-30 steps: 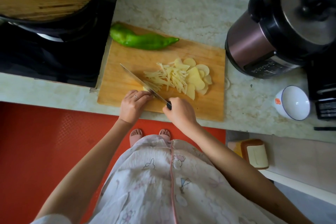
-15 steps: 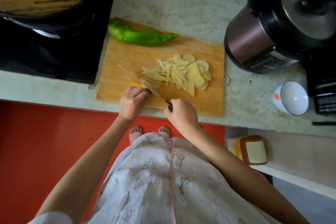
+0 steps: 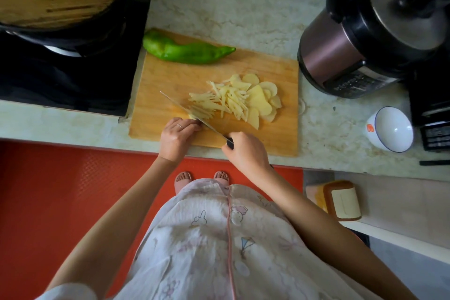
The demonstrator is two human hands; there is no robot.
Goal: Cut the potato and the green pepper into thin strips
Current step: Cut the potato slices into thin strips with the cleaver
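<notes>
Right hand [image 3: 246,151] grips the knife [image 3: 194,117] handle. Left hand [image 3: 176,137], fingers curled, pins potato [image 3: 258,102] slices against the blade on the cutting board [image 3: 170,75]. Slices: probably stiff, wet, slippery; hold from above, fingertips tucked. Green pepper [image 3: 185,52] lies whole at the far edge.

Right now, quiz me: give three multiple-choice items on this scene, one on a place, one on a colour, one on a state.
1. The green pepper lies: A. in the bowl; B. at the cutting board's far edge; C. on the stove.
2. The floor mat is: A. blue; B. grey; C. red.
3. The right hand: A. grips the knife; B. lies open; C. holds a slice.
B: it lies on the board's far edge. C: red shows beneath the feet. A: it wraps the handle.
</notes>
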